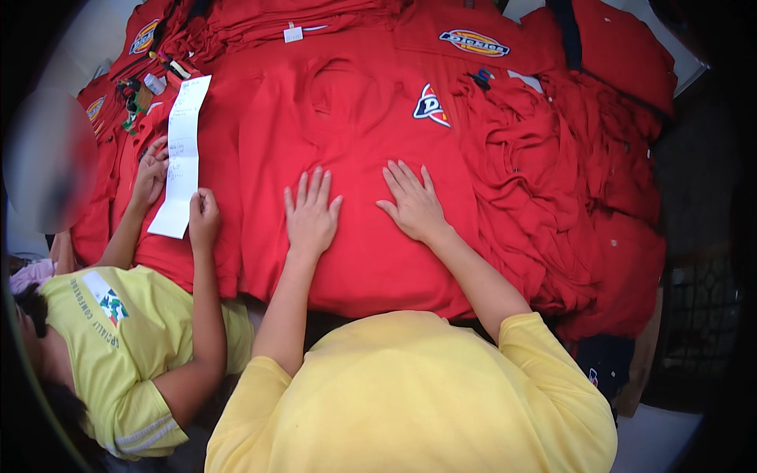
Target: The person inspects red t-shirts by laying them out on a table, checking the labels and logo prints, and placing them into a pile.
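Observation:
A red T-shirt (355, 205) lies spread out in front of me, its round collar at the far end and a printed logo patch (432, 107) at the upper right of its chest. My left hand (312, 217) rests flat on the left half of the cloth, fingers pointing away from me. On the right half lies my right hand (414, 203), palm down with its fingers slightly apart. Neither hand holds anything. Below my right hand, faint creases run through the fabric toward the near hem.
Heaped red garments (536, 165) cover the right side, with more folded red clothes (315, 39) at the back. At left, a co-worker in a lime shirt (130, 339) holds a long white paper strip (183, 158). Small tools (134, 98) lie beyond it; dark scissors (481, 79) sit right.

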Motion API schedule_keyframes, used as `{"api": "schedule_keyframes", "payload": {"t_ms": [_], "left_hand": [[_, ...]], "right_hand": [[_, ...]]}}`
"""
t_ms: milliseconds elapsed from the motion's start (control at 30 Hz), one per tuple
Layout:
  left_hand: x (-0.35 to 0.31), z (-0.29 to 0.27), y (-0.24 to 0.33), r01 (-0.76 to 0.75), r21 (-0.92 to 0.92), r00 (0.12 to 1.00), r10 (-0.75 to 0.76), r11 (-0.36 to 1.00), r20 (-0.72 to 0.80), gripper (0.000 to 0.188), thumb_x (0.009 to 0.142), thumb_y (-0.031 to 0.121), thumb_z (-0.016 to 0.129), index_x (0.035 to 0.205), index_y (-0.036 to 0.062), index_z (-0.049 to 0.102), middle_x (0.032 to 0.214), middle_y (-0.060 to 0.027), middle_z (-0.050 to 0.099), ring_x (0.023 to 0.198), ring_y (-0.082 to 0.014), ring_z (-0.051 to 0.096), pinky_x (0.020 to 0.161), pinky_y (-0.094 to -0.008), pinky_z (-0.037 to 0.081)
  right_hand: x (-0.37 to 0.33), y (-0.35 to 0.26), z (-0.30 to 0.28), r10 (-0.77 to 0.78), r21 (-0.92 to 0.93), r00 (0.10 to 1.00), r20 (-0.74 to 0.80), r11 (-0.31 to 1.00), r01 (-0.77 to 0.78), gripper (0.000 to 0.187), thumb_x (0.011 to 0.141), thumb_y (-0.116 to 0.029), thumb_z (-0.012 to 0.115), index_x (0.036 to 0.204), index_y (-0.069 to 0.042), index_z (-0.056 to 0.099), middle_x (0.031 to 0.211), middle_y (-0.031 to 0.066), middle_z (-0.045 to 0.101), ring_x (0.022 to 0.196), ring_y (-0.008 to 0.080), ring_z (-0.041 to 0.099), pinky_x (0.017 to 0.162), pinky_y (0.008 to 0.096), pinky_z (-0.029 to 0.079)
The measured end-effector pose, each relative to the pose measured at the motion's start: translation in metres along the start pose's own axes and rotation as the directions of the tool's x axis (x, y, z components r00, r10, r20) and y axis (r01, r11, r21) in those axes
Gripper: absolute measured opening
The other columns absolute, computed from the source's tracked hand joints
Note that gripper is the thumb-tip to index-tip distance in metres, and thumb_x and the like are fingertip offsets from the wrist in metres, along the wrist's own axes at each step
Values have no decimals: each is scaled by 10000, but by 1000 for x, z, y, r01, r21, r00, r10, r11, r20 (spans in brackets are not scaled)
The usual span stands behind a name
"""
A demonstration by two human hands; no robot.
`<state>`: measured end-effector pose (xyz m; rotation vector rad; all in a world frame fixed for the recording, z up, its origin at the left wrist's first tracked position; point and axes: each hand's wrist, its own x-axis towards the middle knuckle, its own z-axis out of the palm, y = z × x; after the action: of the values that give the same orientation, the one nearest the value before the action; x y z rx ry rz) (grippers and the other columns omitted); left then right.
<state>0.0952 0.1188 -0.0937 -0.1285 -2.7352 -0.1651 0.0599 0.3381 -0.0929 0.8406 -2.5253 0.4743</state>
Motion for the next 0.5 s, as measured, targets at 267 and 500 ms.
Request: {"api": "schedule_keyframes", "payload": {"t_ms": [267,500], "left_hand": [[75,18,-11,-2,-293,1000,-1,956,-10,439,943,303,520,1338,111,510,1382,-84,492,1305,-309,406,1109,-511,259],[137,53,-38,73,-34,993,-70,997,98,450,982,407,379,1429,352,397,1528,-17,314,1419,-320,238,1139,-595,133]], "right_hand": [[71,33,35,34,70,993,109,997,-42,405,909,-202,541,1272,-21,535,1402,97,467,1322,259,393,1115,515,239],[124,66,58,-32,-17,986,166,999,35,462,951,-248,470,1369,-51,452,1464,73,405,1376,226,334,1129,508,223]]}}
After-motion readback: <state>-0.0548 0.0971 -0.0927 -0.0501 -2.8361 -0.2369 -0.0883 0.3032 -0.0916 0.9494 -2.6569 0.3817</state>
